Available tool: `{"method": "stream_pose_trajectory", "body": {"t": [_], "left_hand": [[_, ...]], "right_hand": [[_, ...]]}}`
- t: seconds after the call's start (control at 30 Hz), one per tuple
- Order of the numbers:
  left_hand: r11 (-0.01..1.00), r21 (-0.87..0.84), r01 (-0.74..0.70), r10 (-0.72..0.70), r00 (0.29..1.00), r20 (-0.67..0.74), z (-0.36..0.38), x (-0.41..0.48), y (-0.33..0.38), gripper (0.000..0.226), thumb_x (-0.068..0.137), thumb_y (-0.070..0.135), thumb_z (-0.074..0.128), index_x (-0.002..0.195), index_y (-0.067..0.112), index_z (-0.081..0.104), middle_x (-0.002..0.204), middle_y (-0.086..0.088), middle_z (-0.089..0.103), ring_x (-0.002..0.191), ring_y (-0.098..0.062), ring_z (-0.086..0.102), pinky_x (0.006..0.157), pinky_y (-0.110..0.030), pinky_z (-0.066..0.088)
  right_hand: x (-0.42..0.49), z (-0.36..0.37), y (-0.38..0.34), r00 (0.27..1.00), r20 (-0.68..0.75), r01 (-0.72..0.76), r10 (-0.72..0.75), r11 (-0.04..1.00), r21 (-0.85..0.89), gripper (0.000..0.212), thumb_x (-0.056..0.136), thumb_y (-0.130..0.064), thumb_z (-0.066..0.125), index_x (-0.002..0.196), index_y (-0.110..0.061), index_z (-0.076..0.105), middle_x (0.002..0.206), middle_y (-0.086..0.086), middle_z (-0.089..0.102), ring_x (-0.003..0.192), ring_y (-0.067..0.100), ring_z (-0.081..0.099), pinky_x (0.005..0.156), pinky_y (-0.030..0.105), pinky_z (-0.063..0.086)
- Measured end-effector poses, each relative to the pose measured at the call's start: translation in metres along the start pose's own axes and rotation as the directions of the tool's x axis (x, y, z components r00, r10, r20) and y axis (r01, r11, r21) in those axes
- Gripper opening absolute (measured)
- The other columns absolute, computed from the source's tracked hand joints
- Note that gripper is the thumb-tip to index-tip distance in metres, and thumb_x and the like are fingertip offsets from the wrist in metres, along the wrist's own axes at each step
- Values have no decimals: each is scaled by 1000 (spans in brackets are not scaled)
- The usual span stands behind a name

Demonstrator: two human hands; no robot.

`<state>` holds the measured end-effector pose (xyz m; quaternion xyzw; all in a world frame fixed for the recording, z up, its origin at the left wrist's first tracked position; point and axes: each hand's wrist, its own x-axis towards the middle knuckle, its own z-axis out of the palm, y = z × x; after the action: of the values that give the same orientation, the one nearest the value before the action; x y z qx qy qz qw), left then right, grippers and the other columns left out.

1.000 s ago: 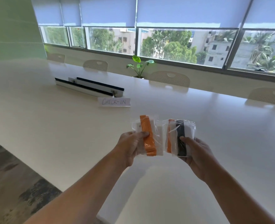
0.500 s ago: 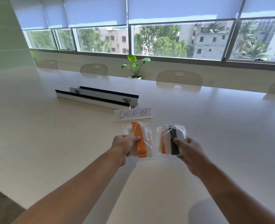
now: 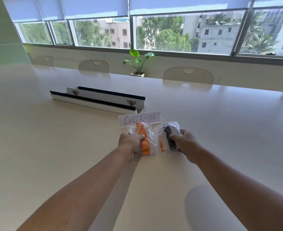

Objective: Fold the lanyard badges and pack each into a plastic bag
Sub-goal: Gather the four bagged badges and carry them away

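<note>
Two bare forearms reach out over the white surface (image 3: 54, 147), one hand per bag. Left hand (image 3: 130, 144) grips a clear plastic bag (image 3: 149, 135) holding a folded orange lanyard (image 3: 144, 142); thumb lies across the front of the orange strap, other fingers wrapped behind, closed tight on the bag. Right hand (image 3: 186, 144) grips a second clear bag (image 3: 162, 130) with a folded black lanyard (image 3: 169, 139) and a white badge part inside; thumb presses on the black strap, fingers closed round the right edge. A narrow orange strip (image 3: 161, 145) shows at that bag's left edge. Bags sit side by side, nearly touching, low at the surface; can't tell if they rest on it or hover just above.

Just behind the bags: a white paper sign (image 3: 140, 120) hand-lettered "CHECK-IN", its lower edge partly covered by the left bag. Beyond it, a long cable tray (image 3: 97, 99) with black brush strips, lid flaps up. Far edge: pale perforated chair backs (image 3: 188, 75), a small potted plant (image 3: 137, 62), then windows (image 3: 162, 30) with half-drawn roller blinds, trees and buildings outside.
</note>
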<state>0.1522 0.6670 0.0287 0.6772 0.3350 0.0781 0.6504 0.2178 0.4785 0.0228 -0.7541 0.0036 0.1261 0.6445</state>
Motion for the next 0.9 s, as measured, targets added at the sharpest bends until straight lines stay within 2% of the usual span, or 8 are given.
{"method": "stream_pose_trajectory", "body": {"t": [0.17,0.3,0.47,0.6,0.67,0.73,0.8,0.9], "left_hand": [[983,157,-97,105,993,-45,7,13,1,40,80,28,77,111,9,62,105,-10,70,95,-29,67,88,-42,57],[954,260,-150,175,981,-78,10,15,-3,47,82,35,73,118,11,53,107,-4,64,93,-24,60,81,-34,51],[893,401,-205,272,955,-116,13,11,-11,61,82,42,73,124,9,43,120,-9,61,103,-27,58,86,-35,47],[728,609,-315,468,877,-106,6,7,-20,87,86,46,67,150,6,24,159,-15,28,149,-29,22,119,-41,25],[575,693,-436,638,768,-46,1,2,-27,90,90,46,61,156,11,12,167,-10,4,154,-24,0,122,-39,12],[404,744,-533,754,655,59,-1,0,-32,84,92,43,56,157,13,12,167,-5,-1,154,-21,-4,122,-37,9],[339,766,-547,732,665,151,2,0,-35,75,96,45,49,157,17,16,168,0,1,154,-18,-6,122,-36,8],[372,770,-519,632,749,199,6,6,-41,70,98,51,38,158,24,12,168,1,-2,154,-17,-10,123,-37,4]], "right_hand": [[18,7,0,998,-32,44,-54,966,-254,14,88,-18,66,100,-12,66,81,7,69,65,18,63,45,22,44],[24,8,5,976,-76,131,-202,835,-535,25,86,-36,63,99,-15,64,94,6,70,89,27,65,69,32,48],[17,6,23,935,-60,218,-350,699,-681,74,89,-51,56,148,-13,32,148,10,43,136,29,40,108,38,34],[5,4,28,863,30,352,-504,560,-750,74,92,-64,31,149,-17,30,157,8,32,143,25,30,114,38,29],[-1,5,28,799,78,416,-596,454,-788,66,95,-61,27,147,-20,36,156,6,34,141,26,33,112,39,32],[-4,7,30,775,113,430,-622,388,-815,57,98,-53,33,146,-24,38,157,2,34,142,23,32,112,39,33],[-2,10,31,789,157,423,-594,341,-839,56,99,-52,35,149,-26,35,159,-4,30,146,18,26,116,37,29],[5,11,33,818,219,426,-532,306,-851,63,97,-57,30,153,-28,27,162,-11,21,150,13,14,120,34,20]]}}
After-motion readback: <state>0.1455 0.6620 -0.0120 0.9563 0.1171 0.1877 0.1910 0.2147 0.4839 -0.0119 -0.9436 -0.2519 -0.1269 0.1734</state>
